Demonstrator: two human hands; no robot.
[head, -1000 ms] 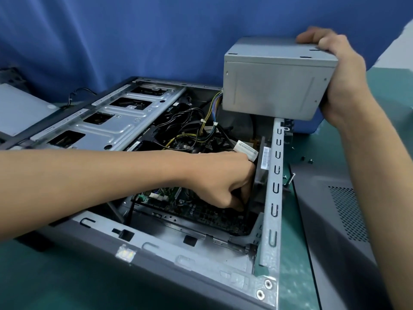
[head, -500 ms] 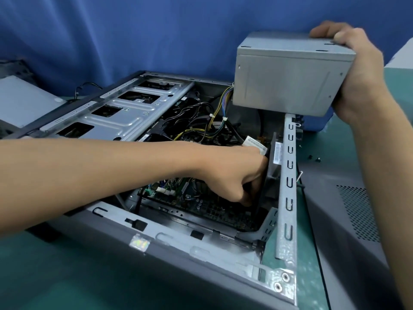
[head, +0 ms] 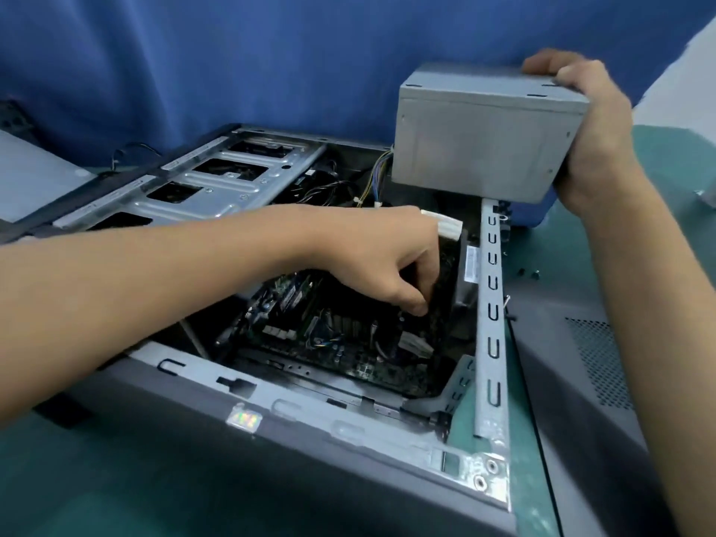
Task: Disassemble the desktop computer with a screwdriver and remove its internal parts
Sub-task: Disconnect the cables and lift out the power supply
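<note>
Right grip (head: 592,129) clamps the power supply (head: 480,141) by its end, above the case (head: 310,416) far corner. Left grip (head: 387,265) curls inside the case, and I cannot tell what it holds. I judge the supply heavy, rigid and tethered by cables (head: 381,168), so I'd support it underneath.

Backdrop (head: 232,52): plain blue, spread across the top of the frame;
Power supply (head: 480,149): matt grey, unpatterned, upper right;
Cables (head: 381,168): yellow, blue and black, seen left of the power supply;
Connector (head: 449,228): white, right of centre;
Case frame (head: 484,304): silver-grey, marked with a row of dark U-shaped slots;
Motherboard (head: 348,343): dark green and black, dotted with small pale parts;
Side panel (head: 542,362): grey, with a fine perforated grid towards the right edge;
Sticker (head: 243,420): iridescent, lower centre;
Table mat (head: 77,478): teal green.
</note>
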